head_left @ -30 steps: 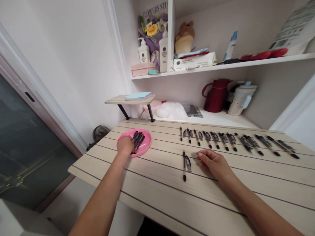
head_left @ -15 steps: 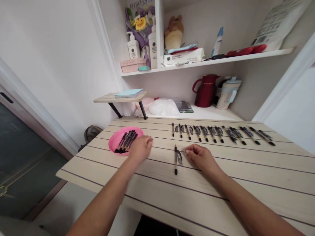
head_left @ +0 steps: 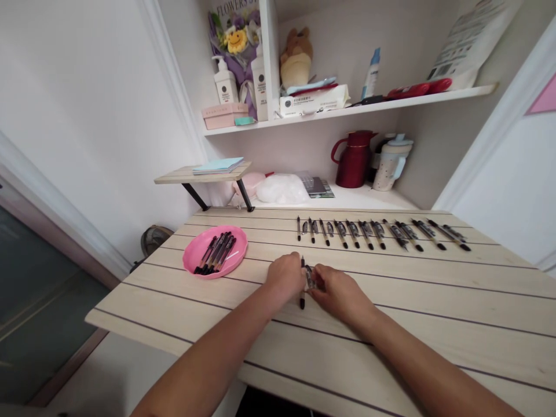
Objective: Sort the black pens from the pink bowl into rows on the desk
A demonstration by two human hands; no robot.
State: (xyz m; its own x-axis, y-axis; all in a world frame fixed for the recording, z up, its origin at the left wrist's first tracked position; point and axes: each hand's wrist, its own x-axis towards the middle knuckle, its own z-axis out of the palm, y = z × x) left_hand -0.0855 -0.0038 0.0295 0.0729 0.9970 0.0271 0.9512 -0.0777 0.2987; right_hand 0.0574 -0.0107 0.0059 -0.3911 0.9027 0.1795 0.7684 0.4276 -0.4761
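Observation:
A slim dark pen lies upright in view on the table, its black end toward me, with a dark clear pen cap beside it on the right. My left hand is closed against the pen's left side; its fingertips are hidden, so what they grip cannot be made out. From the right, my right hand has its thumb and forefinger pinched at the cap. Off to the left, a pink bowl holds a bundle of black pens and a thin white stick.
A row of pens with caps beside them runs across the back right of the table. Behind stand a small raised shelf, a white plastic bag, a red jug and a pale tumbler.
My left hand has moved right from the pink bowl's edge to the pen. My right hand has come left onto the cap. The view has shifted slightly.

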